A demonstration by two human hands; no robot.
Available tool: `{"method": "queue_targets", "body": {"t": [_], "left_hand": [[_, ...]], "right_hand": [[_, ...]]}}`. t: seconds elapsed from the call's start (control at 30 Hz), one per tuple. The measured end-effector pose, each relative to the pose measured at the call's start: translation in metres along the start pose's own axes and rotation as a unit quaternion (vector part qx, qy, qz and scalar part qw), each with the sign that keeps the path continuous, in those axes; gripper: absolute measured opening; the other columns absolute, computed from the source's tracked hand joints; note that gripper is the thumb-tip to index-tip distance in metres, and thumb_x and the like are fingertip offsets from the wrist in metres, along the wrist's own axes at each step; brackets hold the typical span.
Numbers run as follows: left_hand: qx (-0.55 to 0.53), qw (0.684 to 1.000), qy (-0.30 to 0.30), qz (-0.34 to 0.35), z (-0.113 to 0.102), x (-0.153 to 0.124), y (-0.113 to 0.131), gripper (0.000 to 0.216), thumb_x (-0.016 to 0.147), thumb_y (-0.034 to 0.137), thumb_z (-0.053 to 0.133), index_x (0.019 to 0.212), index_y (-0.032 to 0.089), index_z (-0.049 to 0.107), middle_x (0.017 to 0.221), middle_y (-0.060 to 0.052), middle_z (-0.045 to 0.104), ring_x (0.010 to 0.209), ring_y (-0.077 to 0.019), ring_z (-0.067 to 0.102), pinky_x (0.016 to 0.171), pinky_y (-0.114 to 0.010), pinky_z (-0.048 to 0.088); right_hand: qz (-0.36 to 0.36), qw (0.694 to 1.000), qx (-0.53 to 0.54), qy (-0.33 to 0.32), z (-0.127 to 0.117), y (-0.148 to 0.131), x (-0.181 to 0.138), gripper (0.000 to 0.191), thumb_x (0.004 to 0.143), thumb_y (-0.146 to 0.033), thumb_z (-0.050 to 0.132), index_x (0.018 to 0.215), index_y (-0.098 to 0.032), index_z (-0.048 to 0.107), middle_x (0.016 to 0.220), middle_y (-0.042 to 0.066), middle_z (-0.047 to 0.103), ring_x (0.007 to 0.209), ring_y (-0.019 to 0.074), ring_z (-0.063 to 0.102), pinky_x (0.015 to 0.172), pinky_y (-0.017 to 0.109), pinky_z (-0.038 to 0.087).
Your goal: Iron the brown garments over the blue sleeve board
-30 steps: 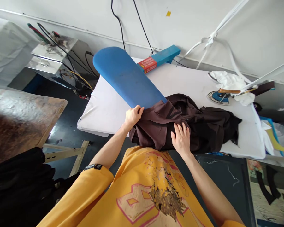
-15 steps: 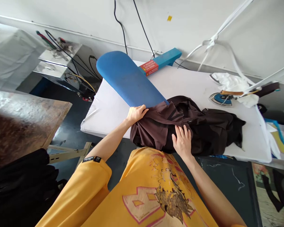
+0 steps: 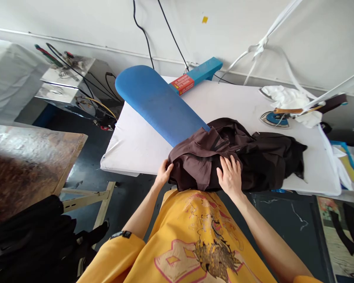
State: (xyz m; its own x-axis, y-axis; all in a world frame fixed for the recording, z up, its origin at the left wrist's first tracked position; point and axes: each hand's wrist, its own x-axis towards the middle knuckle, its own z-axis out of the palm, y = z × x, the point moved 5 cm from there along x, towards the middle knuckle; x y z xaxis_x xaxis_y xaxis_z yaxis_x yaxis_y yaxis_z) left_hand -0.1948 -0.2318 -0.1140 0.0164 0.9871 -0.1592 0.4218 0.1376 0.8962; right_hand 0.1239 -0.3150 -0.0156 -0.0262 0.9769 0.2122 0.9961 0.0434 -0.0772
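A dark brown garment point(image 3: 191, 163) with black parts lies bunched over the near end of a blue padded ironing board point(image 3: 162, 104) and along the front of the white-covered table point(image 3: 135, 145). My left hand point(image 3: 164, 173) is closed on the garment's left edge, near the table's front; some of its fingertips are hidden by cloth. Flat on the middle of the garment rests my right hand point(image 3: 230, 177), fingers stretched and a little apart. Further right, an iron point(image 3: 275, 118) with a wooden handle and blue body sits on the table.
Beside the iron lies white cloth point(image 3: 283, 98). Behind the board runs a blue arm point(image 3: 205, 72) with a red label. A metal machine with hoses point(image 3: 67, 84) stands left, past a brown-topped table point(image 3: 32, 161). Black clothes point(image 3: 29, 236) hang at lower left.
My left hand has moved down toward me with the garment's left edge, uncovering a bit more of the blue board. My right hand stays flat on the cloth. The view has shifted slightly.
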Motion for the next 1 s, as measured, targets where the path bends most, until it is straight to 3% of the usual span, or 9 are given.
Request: {"method": "queue_targets", "body": {"t": [0.1, 0.2, 0.37, 0.57, 0.63, 0.7, 0.8, 0.9, 1.0], "left_hand": [[0.021, 0.999, 0.033, -0.023, 0.003, 0.009, 0.01, 0.042, 0.087, 0.061, 0.054, 0.072, 0.022, 0.051, 0.062, 0.003, 0.05, 0.063, -0.016, 0.053, 0.058, -0.027, 0.045], [0.038, 0.993, 0.112, -0.022, -0.013, 0.035, 0.041, 0.04, 0.094, 0.056, 0.042, 0.071, 0.023, 0.045, 0.062, 0.003, 0.045, 0.064, -0.0147, 0.048, 0.06, -0.026, 0.041], [0.106, 0.978, 0.144, 0.109, -0.051, 0.072, 0.104, 0.036, 0.095, 0.052, 0.049, 0.077, 0.021, 0.056, 0.066, 0.001, 0.056, 0.062, -0.013, 0.051, 0.063, -0.025, 0.042], [0.217, 0.971, 0.047, 0.088, -0.072, 0.092, 0.073, 0.028, 0.092, 0.045, 0.053, 0.077, 0.022, 0.06, 0.069, -0.001, 0.064, 0.066, -0.0166, 0.061, 0.068, -0.027, 0.045], [0.263, 0.963, -0.011, 0.062, -0.067, 0.096, 0.062, 0.018, 0.09, 0.038, 0.055, 0.081, 0.024, 0.061, 0.076, -0.003, 0.068, 0.074, -0.0204, 0.065, 0.072, -0.03, 0.048], [0.29, 0.954, 0.016, 0.072, -0.061, 0.096, 0.074, 0.012, 0.089, 0.029, 0.053, 0.095, 0.024, 0.063, 0.092, -0.006, 0.072, 0.09, -0.0244, 0.067, 0.083, -0.035, 0.051], [0.278, 0.946, 0.075, 0.147, -0.033, 0.088, 0.124, 0.022, 0.094, 0.026, 0.05, 0.113, 0.022, 0.062, 0.106, -0.01, 0.07, 0.106, -0.026, 0.065, 0.098, -0.039, 0.05], [0.301, 0.931, -0.004, 0.206, 0.016, 0.08, 0.172, 0.023, 0.097, 0.037, 0.058, 0.116, 0.023, 0.062, 0.11, -0.011, 0.07, 0.108, -0.0282, 0.063, 0.097, -0.042, 0.048], [0.35, 0.913, -0.047, 0.205, 0.048, 0.079, 0.188, 0.014, 0.096, 0.036, 0.063, 0.099, 0.023, 0.063, 0.102, -0.01, 0.068, 0.104, -0.0307, 0.061, 0.092, -0.045, 0.047]], "right_hand": [[0.001, 1.0, 0.0, 0.001, -0.001, 0.0, 0.0, 0.056, 0.106, -0.036, 0.039, 0.156, -0.012, 0.043, 0.151, 0.016, 0.054, 0.151, 0.0364, 0.034, 0.12, 0.057, 0.03], [0.001, 1.0, -0.001, -0.005, -0.002, -0.001, 0.001, 0.056, 0.106, -0.036, 0.039, 0.156, -0.012, 0.043, 0.151, 0.015, 0.054, 0.151, 0.0363, 0.034, 0.12, 0.057, 0.03], [0.008, 1.0, 0.005, -0.017, -0.005, -0.004, 0.003, 0.054, 0.106, -0.034, 0.038, 0.154, -0.012, 0.046, 0.15, 0.014, 0.055, 0.15, 0.0372, 0.035, 0.12, 0.057, 0.03], [0.027, 0.999, 0.012, -0.013, -0.005, -0.006, 0.005, 0.052, 0.105, -0.034, 0.041, 0.153, -0.012, 0.048, 0.148, 0.014, 0.058, 0.149, 0.0375, 0.037, 0.121, 0.057, 0.029], [0.03, 0.999, 0.015, -0.018, -0.005, -0.006, 0.006, 0.052, 0.105, -0.034, 0.041, 0.152, -0.012, 0.048, 0.148, 0.013, 0.057, 0.15, 0.0374, 0.035, 0.121, 0.057, 0.029], [0.033, 0.999, 0.02, -0.024, -0.005, -0.005, 0.006, 0.053, 0.105, -0.034, 0.042, 0.153, -0.012, 0.048, 0.148, 0.013, 0.057, 0.151, 0.0371, 0.034, 0.121, 0.057, 0.028], [0.036, 0.999, 0.027, -0.025, -0.006, -0.005, 0.006, 0.053, 0.105, -0.033, 0.041, 0.154, -0.013, 0.047, 0.149, 0.013, 0.056, 0.151, 0.0365, 0.033, 0.122, 0.057, 0.028], [0.039, 0.998, 0.032, -0.023, -0.007, -0.005, 0.006, 0.054, 0.105, -0.034, 0.04, 0.156, -0.014, 0.045, 0.151, 0.013, 0.055, 0.152, 0.0366, 0.033, 0.122, 0.058, 0.028], [0.04, 0.998, 0.035, -0.024, -0.007, -0.006, 0.006, 0.055, 0.105, -0.034, 0.039, 0.157, -0.015, 0.044, 0.151, 0.013, 0.055, 0.151, 0.0368, 0.033, 0.122, 0.058, 0.028]]}}
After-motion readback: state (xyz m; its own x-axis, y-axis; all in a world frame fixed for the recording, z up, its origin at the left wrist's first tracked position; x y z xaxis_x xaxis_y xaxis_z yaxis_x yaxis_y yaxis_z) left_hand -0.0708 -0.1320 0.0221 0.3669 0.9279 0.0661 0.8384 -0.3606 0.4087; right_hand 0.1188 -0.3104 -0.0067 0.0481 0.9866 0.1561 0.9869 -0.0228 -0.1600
